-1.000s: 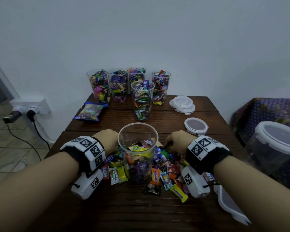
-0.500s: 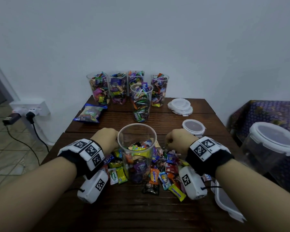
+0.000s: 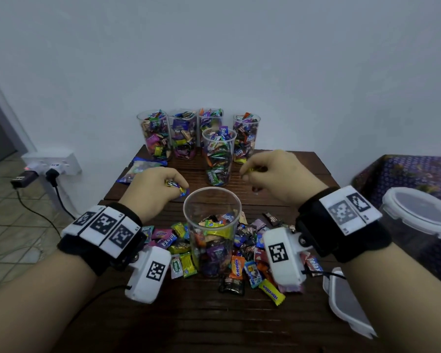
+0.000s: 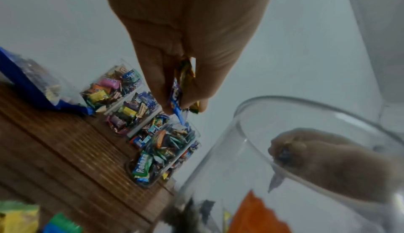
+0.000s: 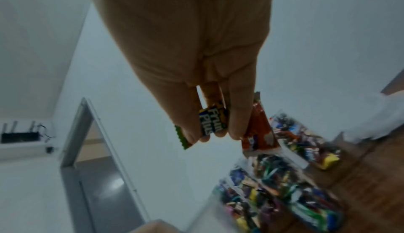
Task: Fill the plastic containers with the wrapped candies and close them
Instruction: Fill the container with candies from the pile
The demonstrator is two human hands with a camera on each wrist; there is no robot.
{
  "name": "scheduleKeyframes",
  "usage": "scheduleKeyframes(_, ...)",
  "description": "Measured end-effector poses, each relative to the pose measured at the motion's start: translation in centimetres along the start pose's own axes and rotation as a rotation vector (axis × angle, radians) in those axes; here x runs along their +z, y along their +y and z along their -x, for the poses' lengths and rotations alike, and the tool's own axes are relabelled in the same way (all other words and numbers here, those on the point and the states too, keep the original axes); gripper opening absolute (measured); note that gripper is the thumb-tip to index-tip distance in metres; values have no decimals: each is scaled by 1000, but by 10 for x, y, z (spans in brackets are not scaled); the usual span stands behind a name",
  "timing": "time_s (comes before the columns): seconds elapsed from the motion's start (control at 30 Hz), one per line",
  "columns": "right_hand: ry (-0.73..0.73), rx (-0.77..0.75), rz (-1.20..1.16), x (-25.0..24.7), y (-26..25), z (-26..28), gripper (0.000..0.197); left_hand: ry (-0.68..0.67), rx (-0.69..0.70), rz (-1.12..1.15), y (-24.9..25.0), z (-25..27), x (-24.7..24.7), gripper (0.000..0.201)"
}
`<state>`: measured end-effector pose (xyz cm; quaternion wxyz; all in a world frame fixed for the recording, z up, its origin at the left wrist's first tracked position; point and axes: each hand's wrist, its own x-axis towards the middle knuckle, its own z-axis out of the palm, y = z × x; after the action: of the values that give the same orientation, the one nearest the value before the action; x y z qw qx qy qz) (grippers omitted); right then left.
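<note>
A clear plastic container [image 3: 212, 233], partly filled with wrapped candies, stands in the middle of the wooden table [image 3: 163, 322]. Loose candies [image 3: 250, 266] lie heaped around its base. My left hand [image 3: 161, 187] hovers just left of the rim and grips a few candies [image 4: 182, 88], blue and gold wrappers. My right hand [image 3: 273, 171] is raised to the right of the rim, pinching a Fruit Plus candy [image 5: 212, 122] and an orange-wrapped one [image 5: 258, 129].
Several full open containers [image 3: 186, 133] stand along the back by the wall. A blue candy bag [image 3: 140, 168] lies back left. A flat lid [image 3: 346, 307] sits at the front right edge. A large lidded tub [image 3: 423, 225] stands off the table to the right.
Both hands have lifted off the candy pile, each with candies in its grip, and now sit level with the container's rim. The camera view has tipped down slightly.
</note>
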<state>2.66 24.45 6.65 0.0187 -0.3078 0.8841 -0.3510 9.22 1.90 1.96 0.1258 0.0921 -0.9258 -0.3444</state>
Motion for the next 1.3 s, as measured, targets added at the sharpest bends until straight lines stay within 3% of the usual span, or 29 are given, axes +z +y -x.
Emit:
scheduleKeyframes(0.13, 15, -103, -133, -1, -26, 4, 7, 63, 24, 96, 5, 6, -8, 27)
scheduleKeyframes(0.33, -96, -129, -343, 20, -39, 9, 14, 99, 65, 184, 13, 15, -14, 30)
scheduleKeyframes(0.7, -137, -48, -261, 38, -27, 17, 18, 117, 43, 256, 20, 23, -10, 16)
scheduleKeyframes(0.8, -79, -83, -179, 37, -29, 26, 22, 96, 66, 281, 27, 25, -11, 10)
scheduleKeyframes(0.87, 18, -104, -168, 39, -28, 32, 24, 95, 94, 278, 25, 22, -9, 27)
scheduleKeyframes(0.93, 101, -109, -181, 42, -23, 39, 24, 90, 118, 279, 24, 19, -9, 30)
scheduleKeyframes(1.07, 97, -140, -260, 50, -17, 52, 30, 89, 139, 306, 25, 17, -7, 30)
scheduleKeyframes(1.17, 138, -148, -291, 57, -12, 54, 45, 100, 168, 324, 28, 17, -6, 29)
scheduleKeyframes(1.3, 7, 32, -507, 71, -6, 58, 93, 92, 180, 327, 30, 17, -5, 31)
